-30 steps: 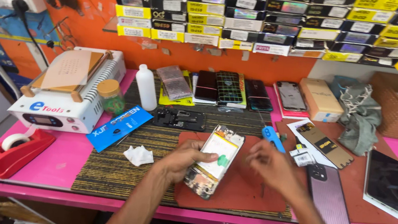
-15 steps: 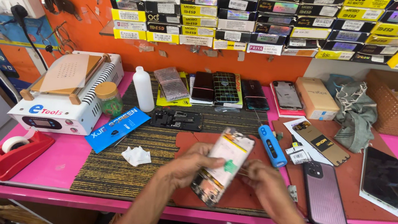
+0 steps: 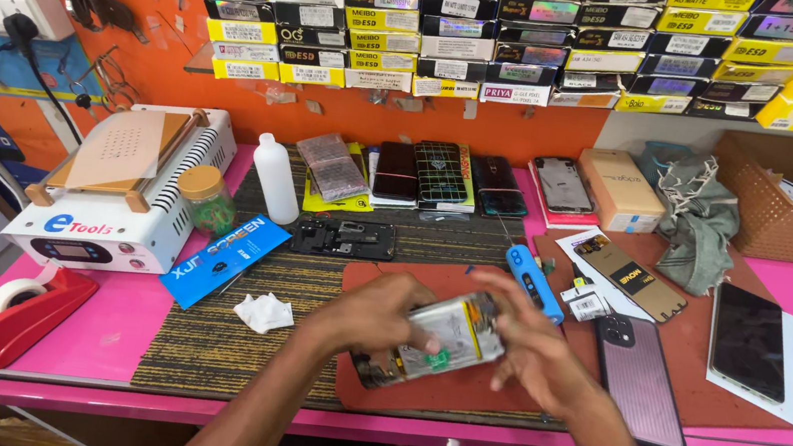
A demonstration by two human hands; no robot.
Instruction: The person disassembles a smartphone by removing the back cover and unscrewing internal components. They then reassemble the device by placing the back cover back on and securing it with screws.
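An opened phone (image 3: 442, 343) with its back off, showing a silver battery and circuit parts, is lifted at a slant over the brown work mat (image 3: 456, 397). My left hand (image 3: 375, 316) grips its left side and lower end. My right hand (image 3: 528, 345) clasps its upper right end, fingers curled over the edge. A blue screwdriver-like tool (image 3: 532, 281) lies on the mat just beyond my right hand. A crumpled white tissue (image 3: 262, 313) rests on the striped mat left of my left hand.
A white heating machine (image 3: 124, 185), a white bottle (image 3: 276, 178) and a small jar (image 3: 208, 198) stand at the left. A red tape dispenser (image 3: 18, 308) sits near the front edge. Phones and screens (image 3: 750, 337) lie to the right, beside a wicker basket (image 3: 792, 206) and a cloth (image 3: 703, 230).
The phone lay nearly upright along the mat; both hands have now lifted it and turned it to a slanted, sideways position, with my right hand closing over its upper end.
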